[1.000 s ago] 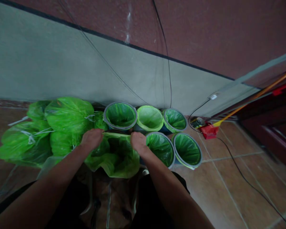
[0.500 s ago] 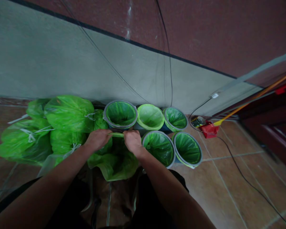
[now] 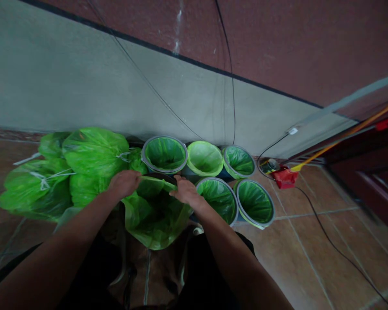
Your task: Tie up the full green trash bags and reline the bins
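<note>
A green plastic bin liner hangs wide open between my legs, its far edge stretched between both hands. My left hand is closed on the left end of that edge. At the other end, my right hand grips the edge with bent fingers. Just beyond the edge a dark rim shows in part; the bin under the liner is mostly hidden. To the right of my right hand stands a lined bin with a grey rim, and another lined bin is directly behind the hands.
Tied green rubbish bags are heaped at the left by the wall. More lined bins stand at the right. Past them lie a red dustpan with a yellow handle and a black cable on the tiled floor.
My hands have moved apart, the left one going left. The liner's edge between them is now longer and slanted, and its mouth is spread wider.
</note>
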A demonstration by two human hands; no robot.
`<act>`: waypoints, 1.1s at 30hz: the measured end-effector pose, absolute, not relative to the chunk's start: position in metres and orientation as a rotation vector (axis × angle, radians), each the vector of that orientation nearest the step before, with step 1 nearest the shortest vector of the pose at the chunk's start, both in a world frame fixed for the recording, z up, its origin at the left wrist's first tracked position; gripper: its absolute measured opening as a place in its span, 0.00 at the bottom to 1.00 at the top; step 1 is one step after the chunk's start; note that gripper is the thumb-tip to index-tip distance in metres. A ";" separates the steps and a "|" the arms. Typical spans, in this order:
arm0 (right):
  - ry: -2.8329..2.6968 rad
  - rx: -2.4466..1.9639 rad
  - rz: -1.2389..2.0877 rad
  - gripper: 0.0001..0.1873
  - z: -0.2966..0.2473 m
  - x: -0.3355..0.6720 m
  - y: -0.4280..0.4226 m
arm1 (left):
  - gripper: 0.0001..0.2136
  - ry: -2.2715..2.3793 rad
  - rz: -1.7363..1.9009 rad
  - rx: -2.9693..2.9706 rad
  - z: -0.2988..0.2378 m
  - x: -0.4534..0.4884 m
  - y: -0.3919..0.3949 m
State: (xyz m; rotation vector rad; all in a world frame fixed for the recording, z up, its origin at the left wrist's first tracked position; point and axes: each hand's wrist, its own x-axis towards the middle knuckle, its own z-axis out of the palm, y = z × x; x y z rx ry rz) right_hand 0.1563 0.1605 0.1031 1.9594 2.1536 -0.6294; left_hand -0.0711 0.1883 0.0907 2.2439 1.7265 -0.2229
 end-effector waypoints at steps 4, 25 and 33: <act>2.337 1.905 -0.505 0.30 0.100 0.147 0.157 | 0.19 1.665 -0.162 2.277 0.092 -0.062 0.186; 2.041 2.351 -0.753 0.17 0.057 0.172 0.183 | 0.17 1.803 -0.170 2.086 0.066 -0.053 0.211; 1.942 2.600 -0.818 0.15 -0.001 0.157 0.203 | 0.13 1.976 0.049 1.742 0.036 -0.044 0.240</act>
